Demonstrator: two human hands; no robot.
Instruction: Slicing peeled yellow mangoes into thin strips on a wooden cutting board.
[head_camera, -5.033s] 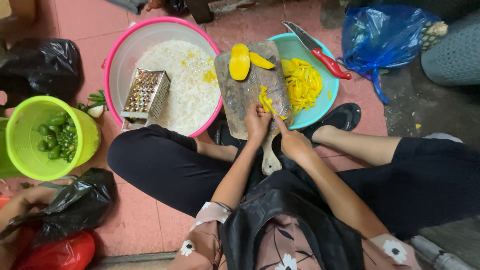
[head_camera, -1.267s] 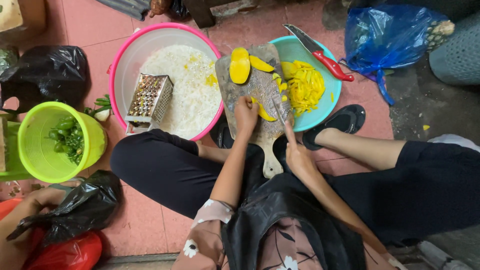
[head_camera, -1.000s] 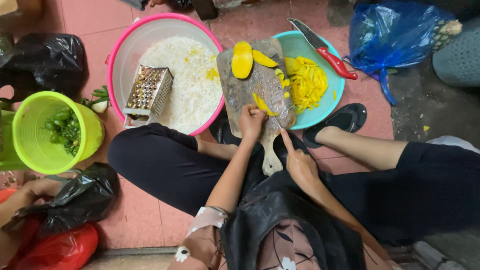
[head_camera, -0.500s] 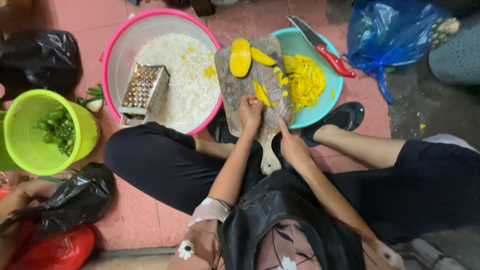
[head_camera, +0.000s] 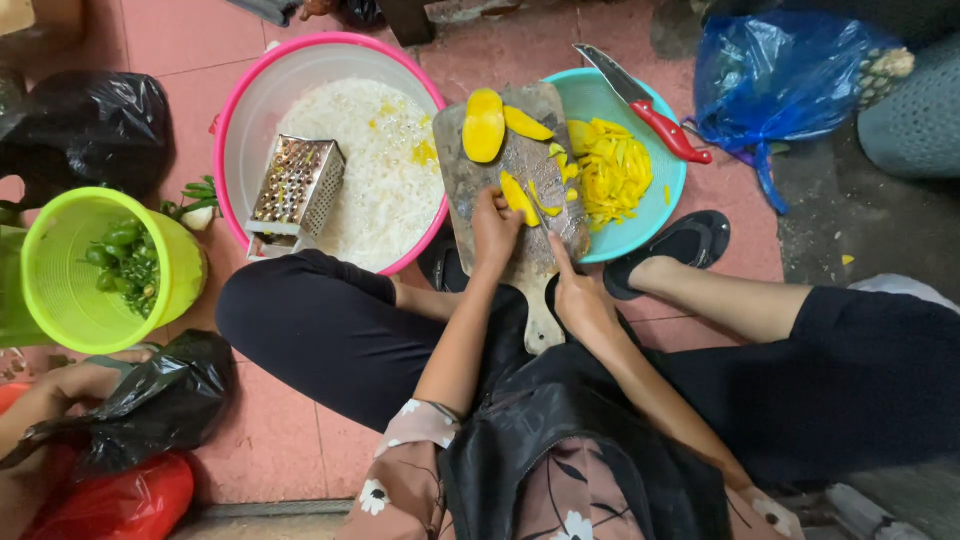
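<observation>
Mango piece (head_camera: 517, 194) pinned by left hand (head_camera: 493, 228) on board (head_camera: 530, 175), right hand (head_camera: 577, 300) gripping knife (head_camera: 541, 222), blue bag (head_camera: 780, 75) top-right

Left hand (head_camera: 494, 225) now farther up the cutting board (head_camera: 470, 180), on a mango piece (head_camera: 516, 196).

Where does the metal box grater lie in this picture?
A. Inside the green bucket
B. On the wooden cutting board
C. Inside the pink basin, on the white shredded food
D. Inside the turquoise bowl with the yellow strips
C: the metal box grater lies on its side inside the pink basin, resting on the white shredded food, apart from the wooden cutting board.
</observation>
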